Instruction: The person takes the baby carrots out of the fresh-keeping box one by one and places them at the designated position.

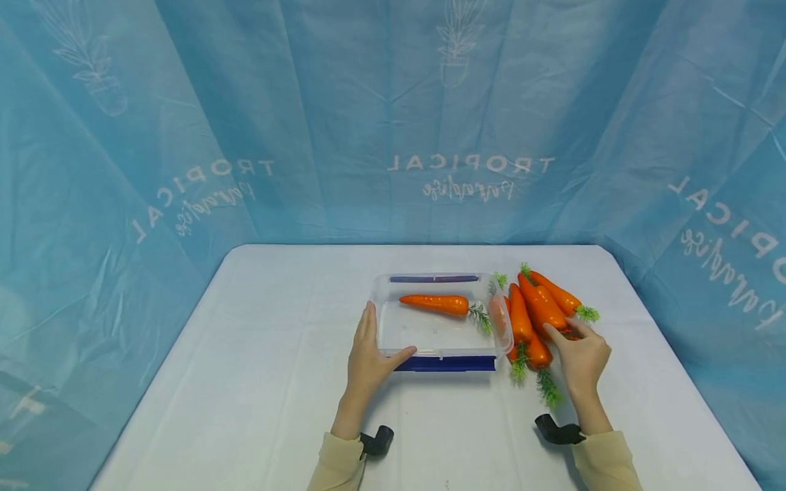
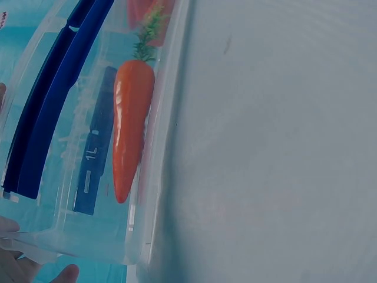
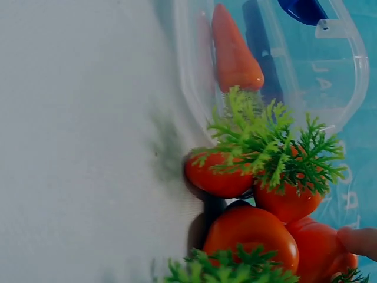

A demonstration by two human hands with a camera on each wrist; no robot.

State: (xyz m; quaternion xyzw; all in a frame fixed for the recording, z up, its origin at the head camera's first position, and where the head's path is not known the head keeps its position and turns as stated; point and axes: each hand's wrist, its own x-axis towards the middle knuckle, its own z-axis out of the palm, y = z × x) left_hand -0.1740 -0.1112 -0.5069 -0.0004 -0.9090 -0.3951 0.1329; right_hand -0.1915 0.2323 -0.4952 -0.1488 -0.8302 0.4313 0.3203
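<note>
A clear plastic container (image 1: 442,352) with blue side clips stands open-topped on the table. One carrot (image 1: 434,304) with a green top lies inside it; this same carrot (image 2: 132,127) shows in the left wrist view. My left hand (image 1: 366,358) braces the container's near left corner, fingers straight along the left wall and thumb on the front rim. To the right, my right hand (image 1: 583,353) pinches a carrot (image 1: 546,315) in the pile between thumb and fingers. One fingertip (image 3: 359,242) of it touches an orange carrot end in the right wrist view.
Several carrots lie piled against the container's right side, among them a carrot (image 1: 519,315) and a carrot (image 1: 557,294) at the back. Leafy green tops (image 3: 253,130) stick out among them. A white cloth covers the table (image 1: 276,382); a blue printed curtain (image 1: 344,123) hangs behind.
</note>
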